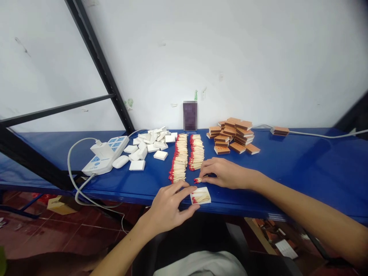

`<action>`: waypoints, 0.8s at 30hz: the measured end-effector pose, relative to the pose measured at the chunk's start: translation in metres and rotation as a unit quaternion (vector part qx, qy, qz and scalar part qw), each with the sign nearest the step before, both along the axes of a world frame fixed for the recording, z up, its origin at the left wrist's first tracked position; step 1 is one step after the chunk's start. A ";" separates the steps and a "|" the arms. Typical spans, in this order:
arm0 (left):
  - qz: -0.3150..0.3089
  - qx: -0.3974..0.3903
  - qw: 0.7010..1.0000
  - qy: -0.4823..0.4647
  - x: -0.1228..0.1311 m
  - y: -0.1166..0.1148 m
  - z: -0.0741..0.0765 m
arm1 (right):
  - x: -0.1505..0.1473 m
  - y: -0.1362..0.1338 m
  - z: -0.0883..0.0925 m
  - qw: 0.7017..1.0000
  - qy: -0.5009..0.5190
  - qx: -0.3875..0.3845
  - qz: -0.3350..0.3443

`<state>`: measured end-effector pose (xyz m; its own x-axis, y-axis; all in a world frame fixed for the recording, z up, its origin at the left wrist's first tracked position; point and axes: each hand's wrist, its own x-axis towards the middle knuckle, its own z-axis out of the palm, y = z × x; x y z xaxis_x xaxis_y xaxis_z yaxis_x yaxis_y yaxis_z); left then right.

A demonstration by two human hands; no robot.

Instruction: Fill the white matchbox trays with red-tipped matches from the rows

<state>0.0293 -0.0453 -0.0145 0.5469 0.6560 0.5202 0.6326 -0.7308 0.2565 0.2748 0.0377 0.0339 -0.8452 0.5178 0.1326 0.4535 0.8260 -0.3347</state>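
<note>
My left hand (pixel 174 203) grips a small white matchbox tray (pixel 201 196) by its left end, near the front edge of the blue table. Some red-tipped matches lie inside that tray. Just behind it, my right hand (pixel 220 173) pinches a small bunch of matches (pixel 197 179), red heads pointing left. Two long rows of matches stretch away from me: the left row (pixel 179 159) and the shorter right row (pixel 196 152), which ends beside my right fingers.
White trays (pixel 152 142) lie heaped at the back left; brown matchbox sleeves (pixel 230 134) are piled at the back right. A power strip (pixel 106 156) with a white cable and a white mouse-like object (pixel 120 161) sit left. A dark pixelated rectangle (pixel 190 115) stands against the wall.
</note>
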 end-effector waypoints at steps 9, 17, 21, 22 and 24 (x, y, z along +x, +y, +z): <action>-0.005 -0.010 1.000 -0.001 0.000 0.001 -0.002 | -0.003 -0.002 0.006 0.999 -0.014 -0.033 -0.002; -0.006 -0.016 1.000 0.001 -0.001 0.001 -0.002 | -0.001 -0.004 0.004 0.999 -0.030 -0.015 -0.014; -0.004 -0.014 1.000 -0.001 0.000 0.001 -0.001 | 0.000 -0.004 0.003 0.999 -0.033 -0.006 -0.016; -0.004 -0.013 1.000 -0.001 0.000 0.001 -0.001 | 0.000 -0.004 0.004 0.999 -0.034 -0.007 -0.017; -0.003 -0.014 1.000 0.000 0.000 0.001 -0.001 | 0.000 -0.005 0.005 0.999 -0.037 -0.006 -0.020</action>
<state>0.0293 -0.0443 -0.0157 0.5511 0.6663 0.5024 0.6276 -0.7277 0.2766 0.2744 0.0330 0.0387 -0.8307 0.5531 0.0639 0.5104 0.8023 -0.3096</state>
